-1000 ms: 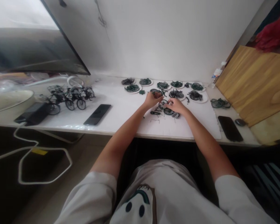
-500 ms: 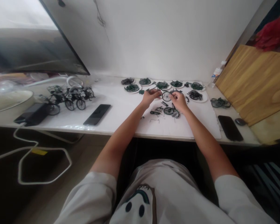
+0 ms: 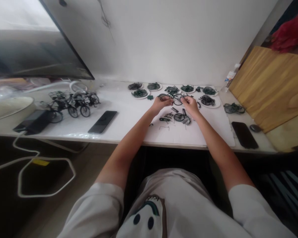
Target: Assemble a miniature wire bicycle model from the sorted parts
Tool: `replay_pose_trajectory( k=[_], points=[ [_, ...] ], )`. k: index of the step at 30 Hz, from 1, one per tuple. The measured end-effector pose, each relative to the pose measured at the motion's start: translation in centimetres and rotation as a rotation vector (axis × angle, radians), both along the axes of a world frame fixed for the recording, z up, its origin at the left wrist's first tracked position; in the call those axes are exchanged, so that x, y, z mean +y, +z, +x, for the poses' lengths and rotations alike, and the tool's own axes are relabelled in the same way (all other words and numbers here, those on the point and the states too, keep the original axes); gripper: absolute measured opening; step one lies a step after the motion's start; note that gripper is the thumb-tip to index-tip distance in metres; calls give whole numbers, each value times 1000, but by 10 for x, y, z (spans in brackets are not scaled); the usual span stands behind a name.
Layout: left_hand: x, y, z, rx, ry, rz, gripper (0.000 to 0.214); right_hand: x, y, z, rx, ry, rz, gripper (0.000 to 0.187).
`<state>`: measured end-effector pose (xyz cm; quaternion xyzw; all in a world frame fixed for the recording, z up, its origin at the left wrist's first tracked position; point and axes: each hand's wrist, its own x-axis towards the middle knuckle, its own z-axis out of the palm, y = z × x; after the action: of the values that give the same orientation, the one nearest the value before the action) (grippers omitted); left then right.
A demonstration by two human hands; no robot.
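Your left hand (image 3: 161,103) is pinching a dark miniature bicycle frame (image 3: 172,95), mostly hidden by your fingers. Your right hand (image 3: 190,105) grips a small spoked wheel (image 3: 178,99) by its right edge, thumb and fingertips on the rim. Wheel sits upright between your hands, up against the frame; can't tell if it's joined. Both held above the white table (image 3: 125,105), in front of the plates of parts. Just below your hands: another wheel (image 3: 178,117) lying flat, a black elongated part (image 3: 165,119), a bent wire (image 3: 164,127). To your left, a black smartphone (image 3: 103,122), then standing model bicycles (image 3: 73,105). On your right, another model bicycle (image 3: 234,108) near a second phone (image 3: 244,135).
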<state>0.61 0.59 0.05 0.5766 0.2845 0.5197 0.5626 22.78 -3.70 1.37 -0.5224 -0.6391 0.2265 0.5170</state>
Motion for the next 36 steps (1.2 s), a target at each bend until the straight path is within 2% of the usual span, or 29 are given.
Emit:
replay_pose_trajectory(
  k=[10,27,32,36],
  points=[
    [-3,2,1,36,-16,-5,45,-3,3,-1,-7,18,0,64],
    [-3,1,-1,81,-23,18,50,-4,4,-2,1,31,-6,64],
    [-2,0,-2,94,-24,28,49,-2,1,-1,-39,44,-13,58],
    [2,-2,-1,55,49,6,50,-1,-2,0,-69,20,-9,46]
  ],
)
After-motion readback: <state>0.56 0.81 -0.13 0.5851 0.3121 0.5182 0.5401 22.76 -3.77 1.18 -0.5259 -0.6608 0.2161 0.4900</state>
